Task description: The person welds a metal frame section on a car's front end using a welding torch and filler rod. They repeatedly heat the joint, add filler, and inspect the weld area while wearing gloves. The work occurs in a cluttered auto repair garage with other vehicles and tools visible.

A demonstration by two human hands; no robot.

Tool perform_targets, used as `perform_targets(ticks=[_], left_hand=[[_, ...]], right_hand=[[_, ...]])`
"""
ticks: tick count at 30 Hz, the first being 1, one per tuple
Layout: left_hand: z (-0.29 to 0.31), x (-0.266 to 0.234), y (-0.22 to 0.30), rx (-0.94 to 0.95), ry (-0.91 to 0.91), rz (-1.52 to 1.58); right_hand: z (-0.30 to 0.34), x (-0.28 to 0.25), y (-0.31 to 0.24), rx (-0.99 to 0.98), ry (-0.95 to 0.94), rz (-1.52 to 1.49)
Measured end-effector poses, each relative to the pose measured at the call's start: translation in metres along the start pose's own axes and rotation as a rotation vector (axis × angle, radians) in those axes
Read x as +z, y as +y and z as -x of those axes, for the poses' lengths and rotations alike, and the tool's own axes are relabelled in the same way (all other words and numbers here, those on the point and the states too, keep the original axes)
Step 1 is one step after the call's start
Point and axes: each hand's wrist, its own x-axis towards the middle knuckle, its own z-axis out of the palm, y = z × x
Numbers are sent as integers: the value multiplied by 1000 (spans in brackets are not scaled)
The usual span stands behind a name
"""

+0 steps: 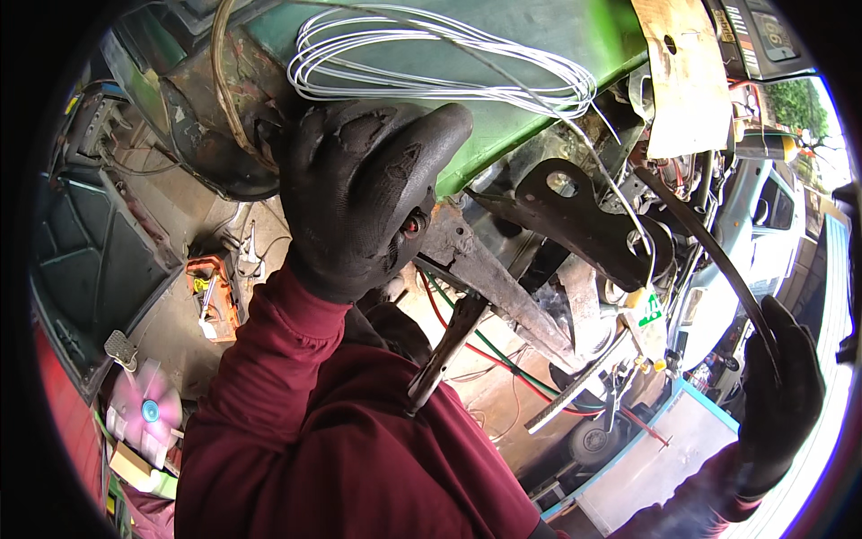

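My left hand (359,189), in a black glove, is raised at the centre left and closed in a fist. A small round end with a reddish centre shows at the fist's edge; the rest is hidden. Beside the fist lies a grey, tapering metal plate (489,283). My right hand (786,395), also gloved in black, is at the far right. Its fingers are closed on a long, curved dark strip (714,247), which reaches up toward a dark metal bracket with round holes (584,220). A short metal bar (447,352) stands near my chest.
A coil of white wire (440,54) lies on a green panel (521,144). Cardboard (687,81) hangs at the upper right. An orange tool tray (214,296) and a pink fan (148,409) are at left. Red and green hoses (489,346) cross below; a blue-edged white board (655,458) is lower right.
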Motion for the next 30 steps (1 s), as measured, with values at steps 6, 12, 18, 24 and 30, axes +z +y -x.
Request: perform_targets(ticks=[6,12,18,24,30], left_hand=[[2,5,-4,-22,25,-6],[-1,7,-4,-42,14,-22],[-9,-4,-1,-54,-41,90],[-8,-70,29,-42,-107,335],[-6,-114,100,-325,-543,1159]], right_hand=[[73,49,24,537,158,-428],[112,104,-9,662,396,-639],[114,124,-77,642,722,-735],[119,130,-128,331,783,-714],[122,135,-176,171,683,-792]])
